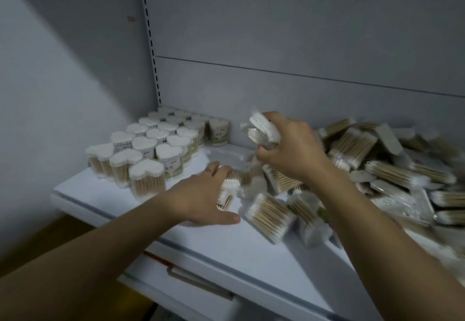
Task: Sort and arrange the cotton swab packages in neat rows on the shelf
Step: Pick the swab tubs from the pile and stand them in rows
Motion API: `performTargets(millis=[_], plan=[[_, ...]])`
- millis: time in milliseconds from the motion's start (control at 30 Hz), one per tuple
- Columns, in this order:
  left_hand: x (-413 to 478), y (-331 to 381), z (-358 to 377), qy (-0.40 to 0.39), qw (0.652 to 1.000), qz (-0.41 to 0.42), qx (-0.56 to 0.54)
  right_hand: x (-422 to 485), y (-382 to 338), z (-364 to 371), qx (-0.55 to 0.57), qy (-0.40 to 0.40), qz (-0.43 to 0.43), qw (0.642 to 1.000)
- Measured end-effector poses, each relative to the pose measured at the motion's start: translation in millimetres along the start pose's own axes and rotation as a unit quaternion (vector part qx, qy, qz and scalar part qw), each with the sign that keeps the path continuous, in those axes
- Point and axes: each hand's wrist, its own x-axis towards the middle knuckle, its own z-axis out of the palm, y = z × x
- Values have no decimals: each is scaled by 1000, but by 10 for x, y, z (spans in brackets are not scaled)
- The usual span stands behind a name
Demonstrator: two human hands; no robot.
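A slip is judged the main risk: the raised package (264, 129) is clamped in the right hand (292, 149) by curled fingers only, well above the shelf (226, 245), and it could be dropped onto the upright rows (151, 149) if the grip is loosened while it is carried across. The nearest upright packages could be toppled by a careless sweep of the left forearm, since they are stood close to the shelf's front-left edge. The loose pile (377, 159) at the right side could also be disturbed, and packages could be pushed over the front edge, if one is pulled from underneath.

The lower package (227, 192) is held on the shelf surface by the left hand (203, 195), whose fingers are curled over it while the thumb is stretched along the shelf. It is found at the pile's left fringe, between the rows and the pile. The hands are kept apart, the right one higher and nearer the back edge. Finer detail is lost to blur.
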Motion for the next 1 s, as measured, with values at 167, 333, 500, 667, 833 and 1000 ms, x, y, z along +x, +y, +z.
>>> performTargets(millis=[167, 333, 500, 667, 833, 1000], plan=[[40, -9, 136, 78, 995, -39, -39, -164, -69, 93, 28, -18, -30, 999], [191, 15, -108, 143, 975, -93, -143, -276, 49, -81, 16, 1, -27, 1000], [429, 345, -661, 299, 942, -16, -153, -329, 319, -505, 32, 48, 10, 998], [796, 1089, -892, 289, 943, 88, -141, -384, 812, -1058, -6, 106, 103, 989], [1185, 1914, -984, 280, 931, 168, -165, -555, 1494, -1637, -66, 188, 177, 964], [1507, 2803, -1090, 296, 887, 261, -241, -683, 2150, -2042, -82, 231, 298, 923]])
